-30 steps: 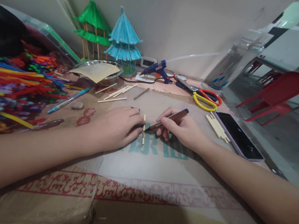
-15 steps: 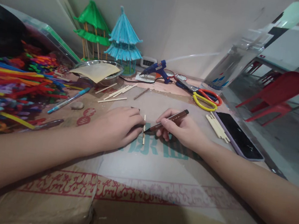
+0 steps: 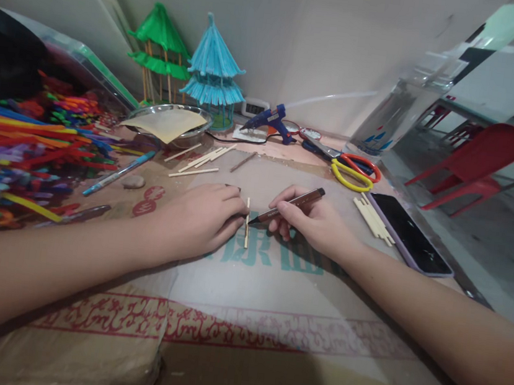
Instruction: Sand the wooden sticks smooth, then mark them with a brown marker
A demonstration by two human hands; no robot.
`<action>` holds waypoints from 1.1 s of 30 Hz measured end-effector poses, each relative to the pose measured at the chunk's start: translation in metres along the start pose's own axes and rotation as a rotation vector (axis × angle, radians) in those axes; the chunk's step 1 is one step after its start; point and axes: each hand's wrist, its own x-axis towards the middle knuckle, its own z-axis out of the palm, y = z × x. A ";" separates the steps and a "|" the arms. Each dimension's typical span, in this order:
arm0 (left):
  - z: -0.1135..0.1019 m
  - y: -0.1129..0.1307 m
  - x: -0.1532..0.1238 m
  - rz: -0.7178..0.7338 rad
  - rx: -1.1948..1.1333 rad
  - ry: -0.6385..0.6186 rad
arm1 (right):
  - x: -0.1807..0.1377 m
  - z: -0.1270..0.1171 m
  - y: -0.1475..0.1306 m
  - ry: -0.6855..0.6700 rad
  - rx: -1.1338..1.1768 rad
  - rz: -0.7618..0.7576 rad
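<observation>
A thin pale wooden stick lies on the flattened cardboard. My left hand rests beside it, its curled fingertips pressing the stick's left side. My right hand is closed around a brown marker pen, whose dark tip touches the stick near its middle.
Loose wooden sticks lie further back, and a glued row of sticks sits beside a black phone. Scissors, a blue glue gun, a metal bowl, two pipe-cleaner pagodas and a heap of coloured pipe cleaners surround the spot.
</observation>
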 end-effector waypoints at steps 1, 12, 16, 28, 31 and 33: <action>0.000 0.000 0.000 -0.001 -0.001 0.001 | 0.000 0.000 0.000 0.002 -0.003 0.001; 0.001 -0.002 0.000 -0.005 -0.013 0.004 | -0.002 -0.003 0.001 -0.103 0.010 0.006; 0.000 -0.001 0.000 -0.001 -0.011 0.000 | -0.002 -0.002 0.000 -0.077 0.014 0.006; 0.000 -0.001 0.000 -0.003 -0.025 -0.004 | -0.001 -0.002 -0.001 -0.085 0.014 0.014; 0.000 0.000 0.000 -0.005 -0.023 -0.008 | -0.003 -0.002 -0.003 -0.113 0.037 0.019; 0.000 0.000 0.000 -0.008 -0.017 -0.012 | -0.003 -0.002 -0.004 -0.119 0.042 0.028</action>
